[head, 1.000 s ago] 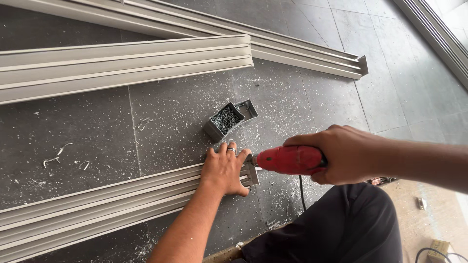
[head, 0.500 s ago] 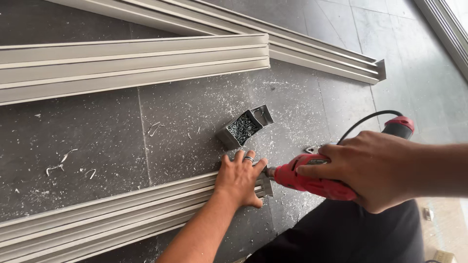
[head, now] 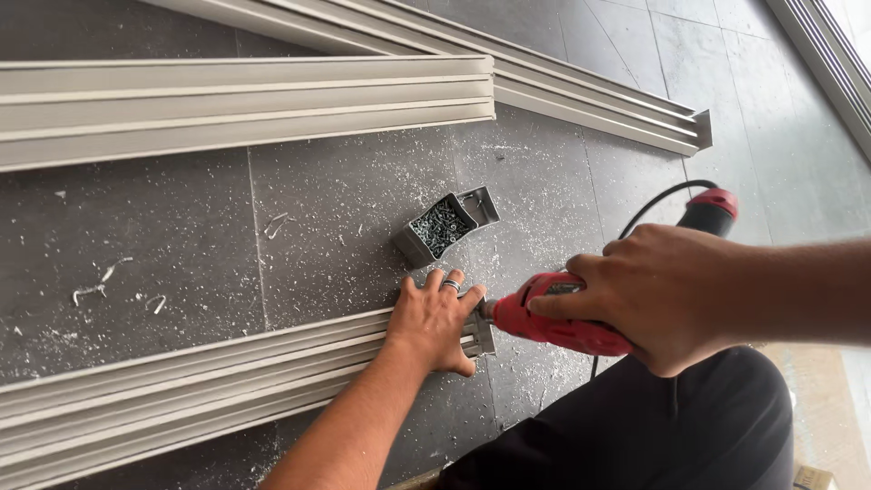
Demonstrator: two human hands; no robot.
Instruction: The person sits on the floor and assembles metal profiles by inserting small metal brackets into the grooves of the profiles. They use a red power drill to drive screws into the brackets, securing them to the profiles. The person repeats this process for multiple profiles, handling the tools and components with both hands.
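Aluminium profile [head: 227,386] lies on the floor [head: 345,200], long, stiff and light; left hand [head: 435,319] presses flat on its end. Right hand [head: 662,295], at 3 o'clock, grips the red drill [head: 558,322] body, nose at the end.

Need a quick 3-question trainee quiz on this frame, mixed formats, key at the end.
1. True or false: the left hand presses flat on the end of the nearest metal rail.
2. What does the right hand grip? A) hammer B) red drill C) tape measure
3. What fills the small box on the floor just beyond the left hand?

Key
1. True.
2. B; its tip meets the rail's end.
3. Small screws.
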